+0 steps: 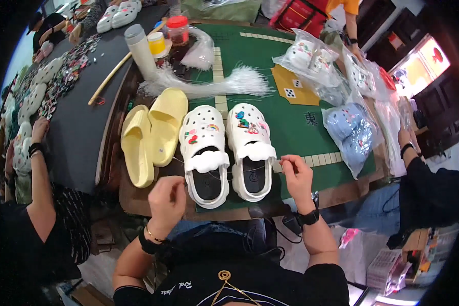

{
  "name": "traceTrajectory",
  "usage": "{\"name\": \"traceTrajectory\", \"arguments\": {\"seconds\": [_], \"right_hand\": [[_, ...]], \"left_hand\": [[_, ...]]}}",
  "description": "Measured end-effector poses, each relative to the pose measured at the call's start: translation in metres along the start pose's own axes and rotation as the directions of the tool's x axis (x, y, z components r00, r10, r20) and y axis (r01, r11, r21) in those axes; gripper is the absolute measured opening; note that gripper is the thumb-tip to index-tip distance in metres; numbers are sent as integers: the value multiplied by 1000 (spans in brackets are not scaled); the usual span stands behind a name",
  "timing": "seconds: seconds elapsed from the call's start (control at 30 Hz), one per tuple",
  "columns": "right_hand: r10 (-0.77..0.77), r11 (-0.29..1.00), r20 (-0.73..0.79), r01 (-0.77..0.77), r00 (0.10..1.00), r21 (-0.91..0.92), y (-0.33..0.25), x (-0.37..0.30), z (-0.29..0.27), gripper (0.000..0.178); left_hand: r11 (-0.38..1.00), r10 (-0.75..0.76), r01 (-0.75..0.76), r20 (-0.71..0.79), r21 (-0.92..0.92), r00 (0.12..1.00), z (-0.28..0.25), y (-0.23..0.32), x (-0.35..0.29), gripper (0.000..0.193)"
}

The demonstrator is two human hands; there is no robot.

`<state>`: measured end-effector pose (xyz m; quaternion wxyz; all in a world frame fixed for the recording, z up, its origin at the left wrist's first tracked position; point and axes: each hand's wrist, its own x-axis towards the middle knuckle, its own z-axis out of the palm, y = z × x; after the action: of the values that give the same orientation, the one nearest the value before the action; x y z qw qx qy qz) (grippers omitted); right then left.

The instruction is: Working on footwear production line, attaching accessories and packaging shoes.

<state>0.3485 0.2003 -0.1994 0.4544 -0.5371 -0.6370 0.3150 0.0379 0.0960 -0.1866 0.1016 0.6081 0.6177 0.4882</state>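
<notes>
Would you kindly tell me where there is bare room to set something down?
The green mat is bare between the white clogs and the bagged blue clogs; so is the dark table right of the loose charms. It is crowded beyond the yellow slippers, with jars and pale strands.

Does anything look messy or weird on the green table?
The bundle of whitish strands looks messy: its loose end fans out over the green tabletop, beyond the white clogs. The yellow slides sit unevenly, the left one nearer the person. Nothing there looks clearly broken.
</notes>
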Motion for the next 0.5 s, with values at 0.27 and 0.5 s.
{"name": "traceTrajectory", "arguments": {"seconds": [0.27,0.5], "right_hand": [[500,830,302,-548,812,99,18,43,5,35],[471,801,414,-574,779,168,25,58,20,28]], "left_hand": [[516,-660,767,392,-383,640,8,-38,50,30],[606,-582,718,424,-343,694,19,-51,62,20]]}}
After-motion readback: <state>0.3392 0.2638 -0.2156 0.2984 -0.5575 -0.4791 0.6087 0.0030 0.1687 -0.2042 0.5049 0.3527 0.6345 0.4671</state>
